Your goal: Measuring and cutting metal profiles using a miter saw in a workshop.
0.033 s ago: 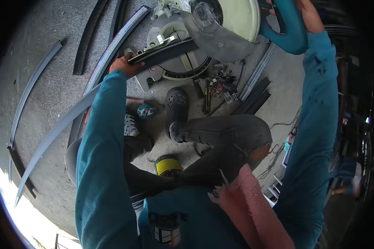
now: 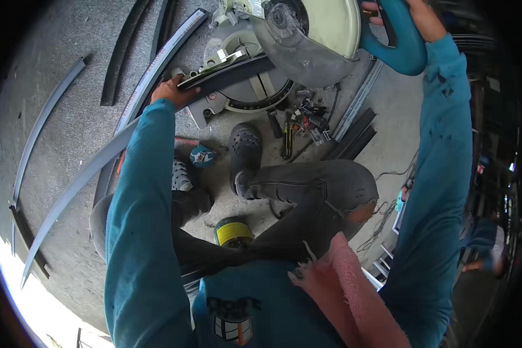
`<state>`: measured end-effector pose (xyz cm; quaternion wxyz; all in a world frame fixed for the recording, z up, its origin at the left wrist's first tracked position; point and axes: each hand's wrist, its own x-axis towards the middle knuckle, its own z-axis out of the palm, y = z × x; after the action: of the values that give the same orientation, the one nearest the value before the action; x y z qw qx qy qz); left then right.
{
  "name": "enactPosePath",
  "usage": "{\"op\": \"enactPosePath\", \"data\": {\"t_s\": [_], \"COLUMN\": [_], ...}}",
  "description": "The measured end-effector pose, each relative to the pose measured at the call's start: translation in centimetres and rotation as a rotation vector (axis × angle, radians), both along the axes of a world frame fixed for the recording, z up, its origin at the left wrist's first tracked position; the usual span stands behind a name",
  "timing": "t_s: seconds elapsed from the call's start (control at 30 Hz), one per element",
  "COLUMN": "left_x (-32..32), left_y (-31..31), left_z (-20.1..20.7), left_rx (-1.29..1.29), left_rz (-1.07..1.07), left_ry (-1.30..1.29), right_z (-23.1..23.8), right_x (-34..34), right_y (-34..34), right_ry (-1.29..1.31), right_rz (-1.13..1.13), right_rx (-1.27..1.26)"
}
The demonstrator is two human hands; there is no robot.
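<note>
My left hand (image 2: 170, 91) is closed around a long grey metal profile (image 2: 87, 168), which lies across the mitre saw's base (image 2: 260, 103) against its fence. The profile's other end runs back past my left arm to the lower left. At the upper right, my right hand (image 2: 424, 22) is wrapped round the teal handle (image 2: 410, 43) of the mitre saw. The saw head is up, its cloudy guard (image 2: 304, 61) hanging above the profile's end. Some fingers of my right hand are hidden behind the handle.
More long profiles (image 2: 43, 122) lie on the floor at left. A tape measure (image 2: 202, 156), a box cutter (image 2: 287, 136) and a pile of small hardware (image 2: 312, 119) are near my feet. Short dark profiles (image 2: 356, 136) and cables (image 2: 377, 229) lie at right. A pink towel (image 2: 354, 284) hangs before me.
</note>
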<state>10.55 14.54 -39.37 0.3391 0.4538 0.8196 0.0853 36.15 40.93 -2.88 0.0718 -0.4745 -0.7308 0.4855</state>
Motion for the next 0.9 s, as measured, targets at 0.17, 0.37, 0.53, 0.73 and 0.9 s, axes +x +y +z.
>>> {"op": "enactPosePath", "data": {"t_s": [0.17, 0.37, 0.53, 0.73, 0.9], "left_x": [0.7, 0.1, 0.3, -0.3, -0.7], "left_y": [0.3, -0.6, -0.2, -0.8, -0.8], "left_z": [0.2, 0.9, 0.5, -0.9, -1.3], "left_rx": [-0.004, -0.059, -0.06, -0.043, -0.004], "left_rz": [-0.057, -0.047, -0.07, -0.085, -0.104], "left_ry": [0.02, 0.035, -0.008, 0.001, -0.054], "right_z": [-1.4, -8.5, -11.9, -12.1, -12.2], "right_x": [3.2, 7.5, 9.8, 9.3, 9.6], "right_y": [-1.2, -6.6, -8.5, -8.8, -8.8], "right_ry": [0.064, 0.167, 0.206, 0.23, 0.249], "right_rz": [0.02, -0.022, -0.114, -0.141, -0.132], "right_rx": [-0.155, -0.078, -0.1, -0.068, -0.061]}}
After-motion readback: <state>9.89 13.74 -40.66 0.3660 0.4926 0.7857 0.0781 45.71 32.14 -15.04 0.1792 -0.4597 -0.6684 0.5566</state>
